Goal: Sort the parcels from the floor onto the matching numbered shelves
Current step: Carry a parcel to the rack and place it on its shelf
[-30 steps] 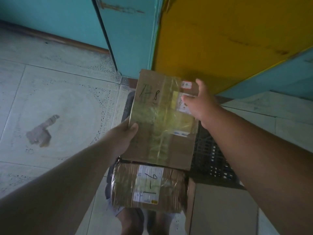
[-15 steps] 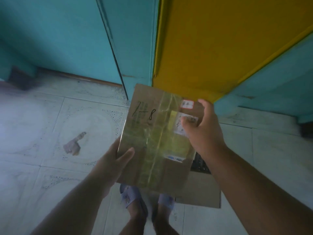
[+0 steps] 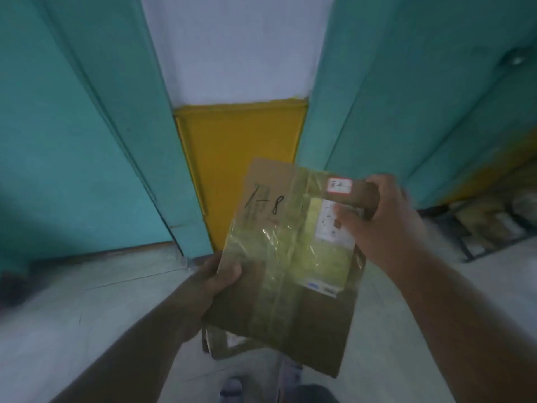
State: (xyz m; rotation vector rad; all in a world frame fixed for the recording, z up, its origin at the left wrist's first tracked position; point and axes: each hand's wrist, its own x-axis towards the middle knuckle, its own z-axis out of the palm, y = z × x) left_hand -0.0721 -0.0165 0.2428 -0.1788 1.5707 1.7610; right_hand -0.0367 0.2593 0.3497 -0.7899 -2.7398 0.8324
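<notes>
Parcel [image 3: 287, 257] marked 1-8 risen off the floor, left hand [image 3: 216, 274] and right hand [image 3: 386, 219] gripping its edges; shelving not yet done, rack [image 3: 488, 228] at 3 o'clock.

Two bare forearms, no sleeves, no watch, no rings on left hand [image 3: 215, 282] or right hand [image 3: 386, 219]. Below the cardboard parcel [image 3: 290, 257], light slipper [image 3: 232, 388] with pale strap on one foot. Just right of the slipper, a dark grey garment edge [image 3: 308, 395], blurred.

The pale tiled floor [image 3: 87, 309] carries a dark wire rack [image 3: 491, 237] of parcels at right.
</notes>
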